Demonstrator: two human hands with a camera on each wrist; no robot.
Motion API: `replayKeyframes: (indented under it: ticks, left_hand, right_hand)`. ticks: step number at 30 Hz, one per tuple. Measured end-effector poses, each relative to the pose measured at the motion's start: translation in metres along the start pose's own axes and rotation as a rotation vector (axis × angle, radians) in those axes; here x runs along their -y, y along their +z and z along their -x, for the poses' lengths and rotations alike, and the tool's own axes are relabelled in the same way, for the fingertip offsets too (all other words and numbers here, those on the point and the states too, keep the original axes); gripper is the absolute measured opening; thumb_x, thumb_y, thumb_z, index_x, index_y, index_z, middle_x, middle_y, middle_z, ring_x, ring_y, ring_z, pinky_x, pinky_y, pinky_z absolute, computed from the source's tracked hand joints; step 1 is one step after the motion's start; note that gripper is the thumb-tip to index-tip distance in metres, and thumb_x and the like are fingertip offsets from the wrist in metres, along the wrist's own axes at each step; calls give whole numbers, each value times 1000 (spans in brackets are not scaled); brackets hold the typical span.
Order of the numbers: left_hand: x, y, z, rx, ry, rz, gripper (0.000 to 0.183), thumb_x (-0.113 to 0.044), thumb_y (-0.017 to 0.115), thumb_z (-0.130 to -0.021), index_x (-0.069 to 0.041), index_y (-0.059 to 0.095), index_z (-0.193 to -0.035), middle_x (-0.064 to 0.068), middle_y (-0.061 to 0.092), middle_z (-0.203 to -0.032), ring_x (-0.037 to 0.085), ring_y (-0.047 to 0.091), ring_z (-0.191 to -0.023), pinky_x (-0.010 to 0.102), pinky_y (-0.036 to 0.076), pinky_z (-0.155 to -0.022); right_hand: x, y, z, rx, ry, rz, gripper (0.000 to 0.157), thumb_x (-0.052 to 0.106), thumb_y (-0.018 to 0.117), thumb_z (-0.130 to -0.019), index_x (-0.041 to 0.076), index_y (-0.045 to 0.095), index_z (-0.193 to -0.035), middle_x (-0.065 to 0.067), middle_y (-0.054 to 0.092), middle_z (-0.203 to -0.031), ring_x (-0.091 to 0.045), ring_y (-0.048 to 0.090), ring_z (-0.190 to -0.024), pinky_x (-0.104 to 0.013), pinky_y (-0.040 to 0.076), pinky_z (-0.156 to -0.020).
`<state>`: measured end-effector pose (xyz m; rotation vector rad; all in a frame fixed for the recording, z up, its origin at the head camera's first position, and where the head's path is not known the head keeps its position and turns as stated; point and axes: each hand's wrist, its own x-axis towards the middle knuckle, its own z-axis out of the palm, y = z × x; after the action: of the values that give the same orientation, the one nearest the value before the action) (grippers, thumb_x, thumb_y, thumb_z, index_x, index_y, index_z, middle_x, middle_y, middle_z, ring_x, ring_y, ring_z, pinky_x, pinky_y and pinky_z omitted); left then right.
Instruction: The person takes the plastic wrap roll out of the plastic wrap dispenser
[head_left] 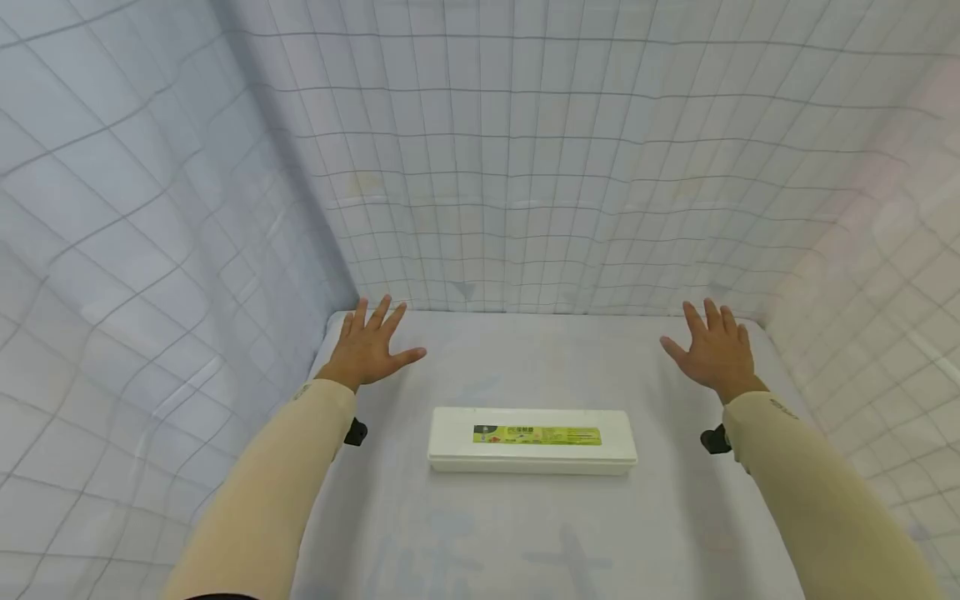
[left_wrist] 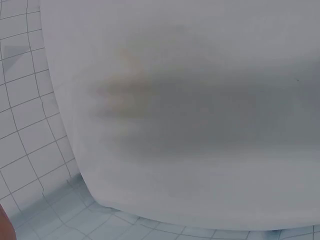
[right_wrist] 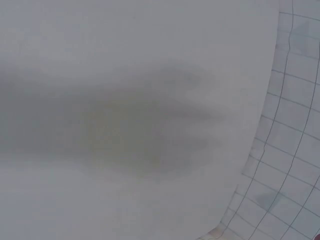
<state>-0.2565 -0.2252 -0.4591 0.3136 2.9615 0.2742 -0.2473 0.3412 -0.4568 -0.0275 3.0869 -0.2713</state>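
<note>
A long white lidded box (head_left: 532,462) with a green and yellow label (head_left: 537,435) lies across the middle of the white table, its lid on. Beyond its left end, my left hand (head_left: 366,346) is held out with the fingers spread and nothing in it. On the other side, my right hand (head_left: 712,350) is spread in the same way, also holding nothing. Both hands are apart from the box. The left wrist view shows the hand's blurred shadow on the tabletop and a sliver of skin at the lower left corner; the right wrist view shows mostly shadow too.
White cloth walls with a dark grid (head_left: 510,167) enclose the table (head_left: 480,525) at the back and both sides. Small black devices (head_left: 357,432) are strapped under the wrists. Beige sleeves (head_left: 255,492) cover both forearms.
</note>
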Motion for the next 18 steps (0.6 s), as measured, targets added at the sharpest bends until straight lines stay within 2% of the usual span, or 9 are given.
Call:
replayKeyframes:
  ticks: [4, 11, 18]
  left_hand:
    - [-1, -2, 5, 3, 4, 1, 100, -78, 45, -93, -22, 8, -166, 11, -2, -174, 46, -13, -158, 66, -3, -127]
    - [0, 2, 7, 12, 16, 9, 100, -79, 45, -92, -23, 9, -166, 8, 0, -174, 45, -10, -158, 63, -2, -128]
    - [-3, 5, 8, -18, 74, 14, 99, -78, 47, -92, -21, 13, -166, 10, 4, -174, 44, -3, -159, 62, 5, -129]
  right_hand:
    - [4, 1, -1, -9, -21, 10, 91, 66, 38, -101, 6, 12, -164, -33, 5, -167, -59, 5, -151, -77, 8, -120]
    - [17, -1, 0, -2, -58, 12, 90, 66, 38, -101, 5, 14, -163, -33, 8, -167, -60, 9, -150, -75, 11, -121]
    - [31, -3, -4, 17, -104, -10, 90, 65, 39, -102, 7, 12, -164, -30, 7, -168, -58, 8, -152, -72, 8, -123]
